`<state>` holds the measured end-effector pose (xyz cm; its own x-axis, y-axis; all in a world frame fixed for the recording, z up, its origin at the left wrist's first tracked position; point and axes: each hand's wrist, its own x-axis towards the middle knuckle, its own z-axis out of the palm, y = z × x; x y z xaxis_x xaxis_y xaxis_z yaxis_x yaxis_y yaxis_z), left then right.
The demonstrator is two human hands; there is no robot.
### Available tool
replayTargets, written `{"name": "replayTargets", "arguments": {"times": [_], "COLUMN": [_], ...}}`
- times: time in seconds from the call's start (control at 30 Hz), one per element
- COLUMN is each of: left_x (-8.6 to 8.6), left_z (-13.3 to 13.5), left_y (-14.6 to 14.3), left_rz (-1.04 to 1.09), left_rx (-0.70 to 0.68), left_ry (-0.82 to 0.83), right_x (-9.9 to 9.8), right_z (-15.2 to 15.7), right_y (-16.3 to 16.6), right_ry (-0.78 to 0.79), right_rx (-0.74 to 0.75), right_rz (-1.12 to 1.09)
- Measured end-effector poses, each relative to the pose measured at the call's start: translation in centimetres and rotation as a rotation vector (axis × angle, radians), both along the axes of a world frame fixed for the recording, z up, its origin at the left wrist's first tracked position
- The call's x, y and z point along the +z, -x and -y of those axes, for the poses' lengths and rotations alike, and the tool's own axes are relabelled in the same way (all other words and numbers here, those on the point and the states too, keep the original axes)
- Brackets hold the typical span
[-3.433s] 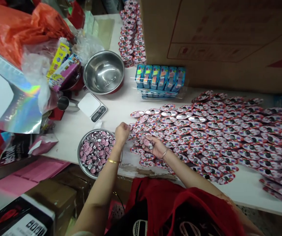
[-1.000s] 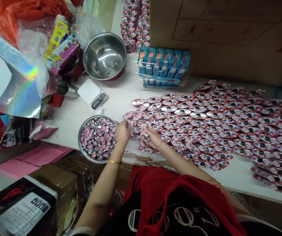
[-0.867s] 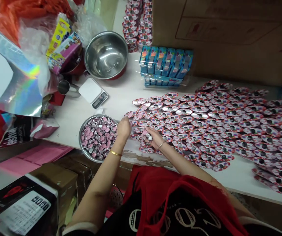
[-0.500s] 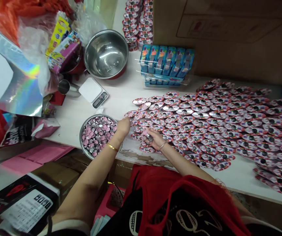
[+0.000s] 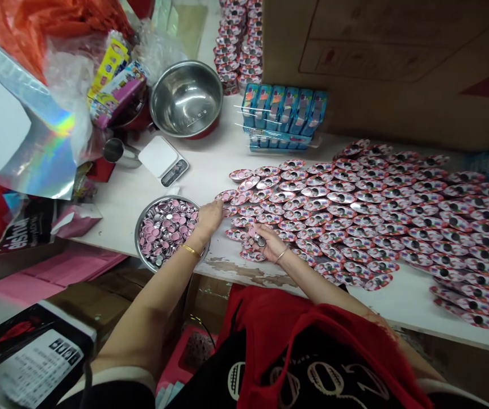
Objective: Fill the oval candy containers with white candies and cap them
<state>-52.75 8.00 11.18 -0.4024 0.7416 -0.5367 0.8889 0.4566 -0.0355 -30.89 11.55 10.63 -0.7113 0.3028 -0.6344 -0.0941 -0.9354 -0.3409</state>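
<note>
My left hand (image 5: 210, 217) is closed at the left end of the rows of oval red-and-white packs (image 5: 297, 187). Its fingertips touch or nearly touch one pack, and whatever they pinch is hidden. My right hand (image 5: 271, 243) is turned partly palm up over the nearest packs, holding small round caps (image 5: 253, 232), one pink and others metallic. Left of my left forearm, a steel bowl (image 5: 138, 245) is filled with the same pink and silver caps (image 5: 168, 227). Many packs bear a dark round spot at the centre; several at the left show pink discs.
A larger steel bowl (image 5: 163, 113) stands behind a white digital scale (image 5: 159, 156). Blue wrapped boxes (image 5: 284, 113) sit before a big cardboard carton (image 5: 376, 68). Plastic bags and foil sheets (image 5: 44, 130) crowd the left. The worn table edge (image 5: 244, 271) runs just before my body.
The view has shifted slightly. Both hands stay in nearly the same places, the left still by the end packs, the right still holding caps.
</note>
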Motion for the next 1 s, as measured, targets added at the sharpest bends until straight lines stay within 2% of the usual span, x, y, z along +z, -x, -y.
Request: {"name": "replayTargets", "arguments": {"times": [0.2, 0.43, 0.53, 0.73, 1.0], "left_x": [0.0, 1.2, 0.9, 0.8, 1.5], "left_z": [-0.7, 1.3, 1.3, 1.0, 0.7], "left_y": [0.1, -1.4, -2.6, -4.5, -4.4], "left_rz": [0.009, 0.012, 0.023, 0.017, 0.029], "left_rx": [0.086, 0.149, 0.165, 0.109, 0.079], "left_ry": [-0.043, -0.182, -0.154, -0.069, -0.054], "right_x": [0.0, -0.3, -0.4, -0.2, 0.3], "right_z": [0.2, 0.0, 0.2, 0.5, -0.6], "right_y": [0.2, 0.1, 0.3, 0.3, 0.7], "right_ry": [-0.047, -0.076, -0.073, -0.066, -0.05], "right_rx": [0.001, -0.005, 0.012, 0.024, -0.003], "right_rz": [0.02, 0.026, 0.034, 0.047, 0.012]}}
